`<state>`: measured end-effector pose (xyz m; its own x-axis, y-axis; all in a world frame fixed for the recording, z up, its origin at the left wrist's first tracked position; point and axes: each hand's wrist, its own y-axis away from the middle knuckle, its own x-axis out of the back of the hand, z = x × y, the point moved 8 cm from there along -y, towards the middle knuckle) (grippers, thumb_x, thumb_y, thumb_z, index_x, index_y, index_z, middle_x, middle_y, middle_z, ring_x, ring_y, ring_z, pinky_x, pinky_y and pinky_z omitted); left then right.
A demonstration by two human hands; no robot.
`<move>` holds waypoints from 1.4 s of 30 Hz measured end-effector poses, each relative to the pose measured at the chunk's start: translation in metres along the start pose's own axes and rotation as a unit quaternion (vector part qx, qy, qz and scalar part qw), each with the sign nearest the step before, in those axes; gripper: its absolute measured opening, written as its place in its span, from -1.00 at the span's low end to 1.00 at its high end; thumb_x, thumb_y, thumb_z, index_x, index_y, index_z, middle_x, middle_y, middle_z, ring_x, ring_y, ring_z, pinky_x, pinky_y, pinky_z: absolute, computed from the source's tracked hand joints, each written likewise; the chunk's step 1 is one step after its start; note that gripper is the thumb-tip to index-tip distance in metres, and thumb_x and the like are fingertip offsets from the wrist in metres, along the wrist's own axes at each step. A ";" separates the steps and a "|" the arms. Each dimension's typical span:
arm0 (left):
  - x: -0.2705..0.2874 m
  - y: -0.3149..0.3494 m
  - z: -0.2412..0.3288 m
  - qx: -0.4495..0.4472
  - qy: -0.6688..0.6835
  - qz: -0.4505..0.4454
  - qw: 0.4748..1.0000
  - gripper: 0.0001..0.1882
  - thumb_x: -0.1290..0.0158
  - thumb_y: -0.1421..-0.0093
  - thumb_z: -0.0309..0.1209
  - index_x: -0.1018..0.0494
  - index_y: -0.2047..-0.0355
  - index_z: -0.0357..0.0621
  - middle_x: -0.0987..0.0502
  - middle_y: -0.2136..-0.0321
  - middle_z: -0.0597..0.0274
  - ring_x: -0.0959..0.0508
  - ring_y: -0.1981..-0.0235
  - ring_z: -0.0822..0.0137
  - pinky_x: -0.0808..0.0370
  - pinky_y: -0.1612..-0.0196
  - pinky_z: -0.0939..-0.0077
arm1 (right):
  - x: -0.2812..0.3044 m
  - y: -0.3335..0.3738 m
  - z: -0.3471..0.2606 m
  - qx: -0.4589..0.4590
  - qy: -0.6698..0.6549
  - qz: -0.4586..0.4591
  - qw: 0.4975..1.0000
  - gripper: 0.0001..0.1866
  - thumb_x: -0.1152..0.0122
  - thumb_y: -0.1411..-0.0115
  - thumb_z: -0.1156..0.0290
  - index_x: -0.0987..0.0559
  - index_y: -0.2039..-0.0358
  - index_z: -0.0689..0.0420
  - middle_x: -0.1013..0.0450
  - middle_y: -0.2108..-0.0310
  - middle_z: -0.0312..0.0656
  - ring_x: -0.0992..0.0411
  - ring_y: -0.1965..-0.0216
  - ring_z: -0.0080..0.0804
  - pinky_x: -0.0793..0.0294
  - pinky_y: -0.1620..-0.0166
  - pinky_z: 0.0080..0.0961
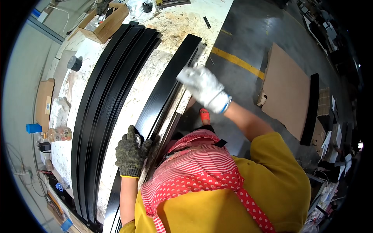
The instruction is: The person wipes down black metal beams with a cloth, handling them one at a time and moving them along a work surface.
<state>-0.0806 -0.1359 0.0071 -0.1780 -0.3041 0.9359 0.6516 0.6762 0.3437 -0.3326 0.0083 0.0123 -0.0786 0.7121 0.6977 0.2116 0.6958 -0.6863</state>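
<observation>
A long black board [168,81], slightly curved and with a wood-grain sheen, lies along the near edge of the worktable. Lower on it is my left hand [132,153] in a dark grey-green knit glove, fingers and thumb closed across the board's width. A small bit of white shows between thumb and fingers; I cannot make out what it is. At the board's right edge, farther up, my right hand [204,87] wears a white glove. Its fingers are bunched together and slightly blurred, hiding whatever they may hold.
Several curved black strips [105,105] lie side by side to the left on the stained white table [165,58]. Beyond stand an open cardboard box [103,29], a dark round tin [74,63] and a clear jar [60,134]. Right, on the floor, is a large brown cardboard sheet [285,91].
</observation>
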 end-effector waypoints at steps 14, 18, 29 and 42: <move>0.000 0.002 0.000 -0.015 -0.011 0.007 1.000 -0.16 -0.22 -0.09 0.03 -0.25 -0.26 -0.18 -0.55 0.11 -0.13 -0.58 0.11 -0.06 -0.49 0.05 0.12 | -0.016 0.012 -0.068 -0.088 -0.116 -0.042 0.988 -0.92 -0.04 -0.12 0.50 -0.44 0.37 0.02 -0.35 0.44 -0.25 -0.44 0.29 -0.26 -0.54 0.30 -0.24; -0.002 0.001 0.002 -0.022 -0.024 0.020 0.999 -0.15 -0.22 -0.09 0.04 -0.25 -0.26 -0.19 -0.56 0.12 -0.14 -0.58 0.11 -0.06 -0.49 0.05 0.13 | -0.022 -0.002 0.025 -0.118 -0.216 0.075 0.966 -0.92 -0.08 -0.24 0.40 -0.42 0.40 0.06 -0.33 0.41 -0.15 -0.41 0.30 -0.33 -0.45 0.24 -0.38; -0.001 0.006 -0.008 -0.029 0.016 0.025 0.999 -0.16 -0.23 -0.09 0.05 -0.25 -0.25 -0.18 -0.54 0.06 -0.13 -0.57 0.07 -0.06 -0.49 0.01 0.11 | -0.020 -0.007 -0.067 -0.048 -0.171 -0.130 0.976 -0.69 -0.15 -0.14 0.24 -0.45 0.11 -0.01 -0.33 0.34 -0.15 -0.42 0.20 -0.25 -0.51 0.16 -0.28; -0.015 0.090 -0.095 0.068 -0.036 -0.072 0.994 -0.09 -0.31 -0.01 -0.08 -0.17 -0.30 -0.11 -0.50 0.00 -0.10 -0.57 0.08 -0.09 -0.50 0.03 0.10 | -0.040 0.010 -0.109 0.043 0.026 -0.136 0.989 -0.84 -0.07 -0.11 0.50 -0.44 0.25 0.10 -0.40 0.33 -0.08 -0.49 0.22 -0.15 -0.61 0.40 -0.31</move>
<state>0.0507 -0.1344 0.0167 -0.3176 -0.3589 0.8777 0.5102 0.7155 0.4772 -0.2212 -0.0233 -0.0003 -0.0702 0.4938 0.8667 0.1061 0.8677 -0.4857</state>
